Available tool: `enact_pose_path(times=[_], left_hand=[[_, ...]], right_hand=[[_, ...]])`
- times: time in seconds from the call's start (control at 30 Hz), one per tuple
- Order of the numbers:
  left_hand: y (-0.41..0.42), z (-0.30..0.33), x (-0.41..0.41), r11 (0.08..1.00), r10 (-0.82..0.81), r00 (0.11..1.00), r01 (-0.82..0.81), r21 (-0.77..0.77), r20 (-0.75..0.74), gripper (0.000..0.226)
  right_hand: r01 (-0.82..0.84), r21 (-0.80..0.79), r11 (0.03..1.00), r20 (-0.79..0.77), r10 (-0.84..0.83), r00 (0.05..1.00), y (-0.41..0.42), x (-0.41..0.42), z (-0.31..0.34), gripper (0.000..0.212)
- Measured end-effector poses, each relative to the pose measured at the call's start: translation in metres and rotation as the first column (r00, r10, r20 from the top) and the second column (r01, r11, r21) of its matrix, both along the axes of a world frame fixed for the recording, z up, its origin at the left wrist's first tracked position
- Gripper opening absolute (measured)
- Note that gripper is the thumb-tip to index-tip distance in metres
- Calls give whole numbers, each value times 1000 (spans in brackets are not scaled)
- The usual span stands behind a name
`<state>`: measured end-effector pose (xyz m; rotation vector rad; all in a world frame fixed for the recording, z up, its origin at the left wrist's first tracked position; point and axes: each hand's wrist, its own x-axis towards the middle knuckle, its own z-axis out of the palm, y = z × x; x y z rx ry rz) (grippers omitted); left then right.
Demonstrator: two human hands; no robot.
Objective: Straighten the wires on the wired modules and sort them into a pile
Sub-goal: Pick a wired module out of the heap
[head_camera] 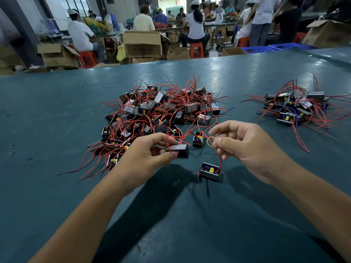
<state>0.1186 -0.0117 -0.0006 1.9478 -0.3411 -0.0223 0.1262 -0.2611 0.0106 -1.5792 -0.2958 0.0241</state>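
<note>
My left hand [146, 154] grips a small black module [179, 150] with red wires rising from it, held just above the table. My right hand [241, 143] pinches a yellow rubber band [211, 142] together with a red wire [220, 160] that runs down to another black module [209, 170] lying on the table. A third loose module [197, 139] sits between my hands. Behind them spreads a big tangled heap of modules with red wires [157, 112]. A smaller pile of modules [292, 109] lies at the right.
The work surface is a dark green table [57, 130]. Beyond its far edge stand cardboard boxes [142, 44], red stools, blue crates [275, 47] and several people working at benches.
</note>
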Motion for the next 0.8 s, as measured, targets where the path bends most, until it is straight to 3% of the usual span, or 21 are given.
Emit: enact_pose_path(times=[0.1,0.2,0.33,0.43,0.6,0.7,0.8], left_hand=[[-2,-3,2,936,-93,962,-3,352,257,28],[-3,-7,4,869,-224,922,43,493,315,35],[-3,-10,4,894,-211,943,79,442,258,31],[2,-8,3,921,-225,967,170,351,123,25],[1,-5,1,910,-296,952,255,327,81,24],[3,-3,1,850,-340,938,277,448,66,27],[15,3,0,761,-390,919,357,542,-57,32]], right_hand=[[-40,-87,995,4,40,999,2,-3,-2,16],[-37,-108,993,3,37,999,3,-4,-1,13],[-23,-148,989,33,28,999,3,-5,1,6],[-5,-157,988,54,13,998,4,-7,3,5],[-30,-182,983,61,41,997,4,-10,3,6],[-58,-224,973,68,75,995,5,-13,3,9],[-79,-251,965,87,103,991,7,-17,4,10]])
